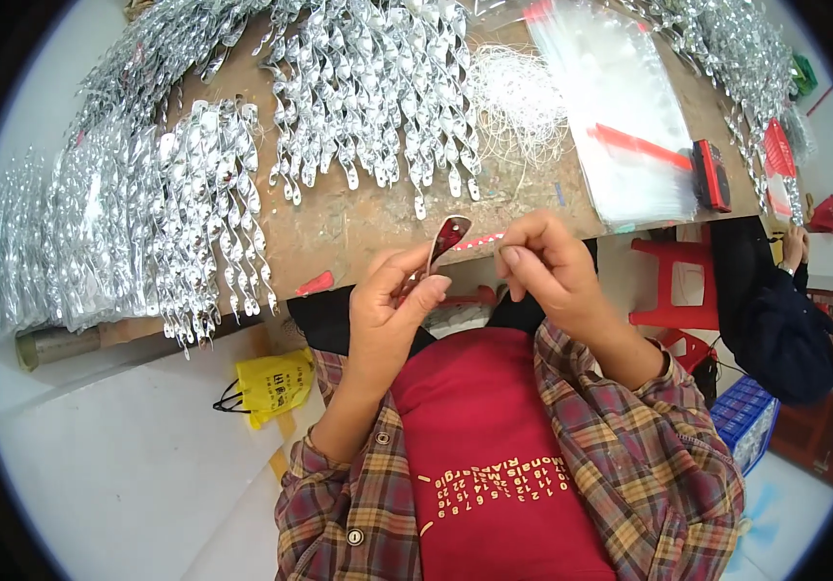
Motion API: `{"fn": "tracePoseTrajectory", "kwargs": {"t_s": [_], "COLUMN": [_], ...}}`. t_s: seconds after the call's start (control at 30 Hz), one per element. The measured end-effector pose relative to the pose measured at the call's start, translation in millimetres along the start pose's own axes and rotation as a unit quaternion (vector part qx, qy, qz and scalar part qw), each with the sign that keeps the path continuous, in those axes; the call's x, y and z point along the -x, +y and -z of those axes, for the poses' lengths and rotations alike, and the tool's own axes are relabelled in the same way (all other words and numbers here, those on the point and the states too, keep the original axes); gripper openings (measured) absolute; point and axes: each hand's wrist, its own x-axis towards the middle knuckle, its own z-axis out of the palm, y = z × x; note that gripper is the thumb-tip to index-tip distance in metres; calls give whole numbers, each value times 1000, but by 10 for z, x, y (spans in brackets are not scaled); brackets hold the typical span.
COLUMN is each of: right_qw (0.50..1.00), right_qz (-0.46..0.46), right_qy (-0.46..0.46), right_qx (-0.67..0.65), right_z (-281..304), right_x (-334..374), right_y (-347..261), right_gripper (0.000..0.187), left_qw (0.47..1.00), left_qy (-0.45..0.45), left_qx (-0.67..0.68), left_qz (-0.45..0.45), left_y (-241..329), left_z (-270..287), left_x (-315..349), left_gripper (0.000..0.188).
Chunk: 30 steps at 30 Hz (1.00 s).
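In front of my chest, my left hand point(389, 302) pinches a shiny twisted metal strip point(449, 235) between thumb and fingers. The strip's rounded top end sticks up and reflects red; its lower part is hidden by my fingers. To its right, my right hand point(550, 269) is closed with thumb and forefinger pressed together, apart from the strip; whatever it may pinch is too small to make out. Just beyond both hands, several silver spiral strips point(368, 97) lie in rows over the table. A loose heap of thin white string point(523, 97) lies right of them.
More silver spirals point(208, 194) hang over the brown table's point(358, 232) left edge. Clear plastic bags point(629, 126) and a red-and-black box point(711, 176) lie at the right. A red stool point(673, 281), a yellow bag point(276, 385) and a blue crate point(743, 421) stand below. Another person point(784, 329) sits at the far right.
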Motion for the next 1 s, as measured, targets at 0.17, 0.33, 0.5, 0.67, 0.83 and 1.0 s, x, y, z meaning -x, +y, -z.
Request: {"fn": "tracePoseTrajectory", "kwargs": {"t_s": [0.17,0.33,0.5,0.67,0.83,1.0], "right_qw": [977,976,977,978,979,981], "right_qz": [-8,-12,-14,-31,-29,-44], "right_qy": [48,39,48,46,43,21], "right_qx": [-205,-212,-207,-201,-195,-190], "right_z": [-109,-130,-149,-160,-160,-142], "right_x": [-48,-53,-59,-67,-75,-98], "right_y": [-151,-116,-139,-148,-136,-159], "right_gripper": [8,10,9,9,9,17], "left_qw": [996,997,998,995,995,991], "left_qy": [-20,-4,14,-26,-15,-24], "left_qx": [-73,-59,-27,-67,-72,-103], "left_qz": [-49,-50,-47,-66,-62,-82], "left_y": [-3,-2,-1,21,81,64], "left_z": [-10,-35,-44,-20,-37,-20], "left_x": [42,49,56,47,54,54], "left_gripper": [30,31,32,32,33,36]}}
